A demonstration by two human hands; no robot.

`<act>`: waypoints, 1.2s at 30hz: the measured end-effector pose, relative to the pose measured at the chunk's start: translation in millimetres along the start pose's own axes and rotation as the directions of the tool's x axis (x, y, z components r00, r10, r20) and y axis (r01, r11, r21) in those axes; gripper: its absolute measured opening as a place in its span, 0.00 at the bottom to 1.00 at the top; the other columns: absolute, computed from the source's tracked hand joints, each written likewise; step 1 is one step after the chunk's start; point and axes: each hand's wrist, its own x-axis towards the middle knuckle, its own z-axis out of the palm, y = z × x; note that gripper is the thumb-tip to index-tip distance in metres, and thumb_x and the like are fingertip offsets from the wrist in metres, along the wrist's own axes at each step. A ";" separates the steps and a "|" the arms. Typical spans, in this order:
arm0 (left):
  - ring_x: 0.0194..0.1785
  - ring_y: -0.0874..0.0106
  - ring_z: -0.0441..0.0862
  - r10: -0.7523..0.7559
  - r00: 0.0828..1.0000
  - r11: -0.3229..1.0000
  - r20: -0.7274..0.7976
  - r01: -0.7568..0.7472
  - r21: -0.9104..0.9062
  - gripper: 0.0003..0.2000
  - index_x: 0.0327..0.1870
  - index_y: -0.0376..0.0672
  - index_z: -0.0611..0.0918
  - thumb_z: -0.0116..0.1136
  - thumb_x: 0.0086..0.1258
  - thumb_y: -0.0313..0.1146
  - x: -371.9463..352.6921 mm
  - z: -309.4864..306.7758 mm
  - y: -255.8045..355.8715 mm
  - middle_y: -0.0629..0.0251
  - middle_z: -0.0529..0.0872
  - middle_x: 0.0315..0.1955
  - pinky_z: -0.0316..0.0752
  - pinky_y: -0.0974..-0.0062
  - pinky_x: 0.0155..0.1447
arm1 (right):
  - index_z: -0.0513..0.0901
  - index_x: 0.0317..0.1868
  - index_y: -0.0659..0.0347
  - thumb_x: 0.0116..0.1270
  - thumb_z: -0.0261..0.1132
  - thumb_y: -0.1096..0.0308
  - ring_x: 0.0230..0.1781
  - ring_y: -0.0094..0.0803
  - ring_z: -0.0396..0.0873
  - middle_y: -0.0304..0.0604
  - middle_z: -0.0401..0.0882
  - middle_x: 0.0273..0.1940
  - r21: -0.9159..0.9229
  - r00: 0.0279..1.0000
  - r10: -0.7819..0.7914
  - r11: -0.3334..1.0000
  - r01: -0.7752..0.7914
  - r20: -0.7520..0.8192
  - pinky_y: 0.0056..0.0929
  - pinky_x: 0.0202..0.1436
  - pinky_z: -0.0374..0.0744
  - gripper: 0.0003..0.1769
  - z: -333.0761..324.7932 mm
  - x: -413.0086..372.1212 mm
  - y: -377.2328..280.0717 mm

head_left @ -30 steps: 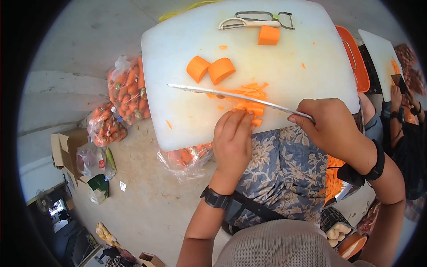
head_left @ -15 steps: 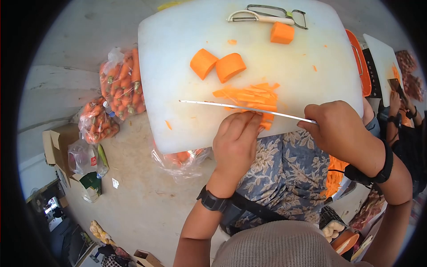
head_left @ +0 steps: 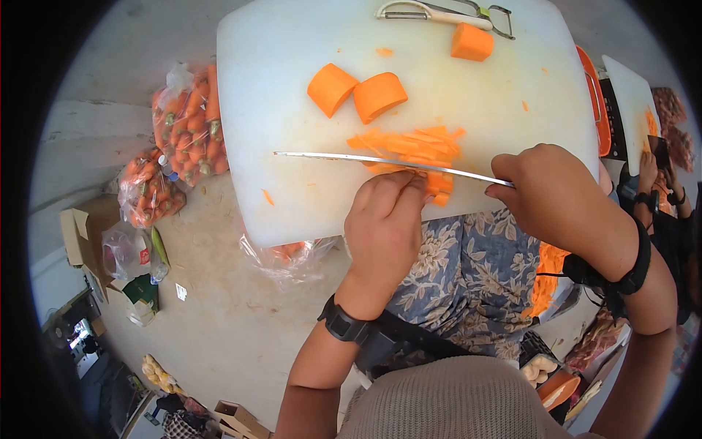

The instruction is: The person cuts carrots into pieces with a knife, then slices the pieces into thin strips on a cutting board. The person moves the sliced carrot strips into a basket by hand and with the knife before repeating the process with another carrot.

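Note:
A white cutting board [head_left: 292,88] lies across my lap. My right hand [head_left: 552,194] grips the handle of a long knife [head_left: 365,159], whose thin blade lies edge-down across a pile of cut carrot strips [head_left: 417,146]. My left hand [head_left: 384,227] presses its fingertips on a carrot piece [head_left: 437,183] right beside the blade. Two thick carrot chunks [head_left: 355,91] sit in the board's middle and a third carrot chunk [head_left: 472,42] lies near the far edge, next to a peeler [head_left: 431,11].
Bags of carrots [head_left: 186,124] lie on the concrete floor at left, with a cardboard box [head_left: 80,234] below them. An orange tray [head_left: 594,95] and another person's cutting board [head_left: 632,99] and hand [head_left: 647,168] are at right. A container of shredded carrot [head_left: 545,282] sits by my right knee.
The knife blade has moved a little toward the far side of the strips and my left fingers stayed beside it. The view has shifted, so the board sits slightly higher.

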 end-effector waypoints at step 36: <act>0.38 0.64 0.81 0.057 0.982 0.995 -0.180 -0.071 -0.074 0.07 0.34 0.39 0.87 0.70 0.54 0.23 -11.6 10.6 -8.1 0.63 0.84 0.31 0.77 0.69 0.42 | 0.82 0.29 0.63 0.65 0.66 0.62 0.26 0.50 0.82 0.53 0.80 0.22 0.161 0.969 0.058 0.987 -0.020 -0.239 0.45 0.34 0.79 0.13 26.0 -9.4 -7.5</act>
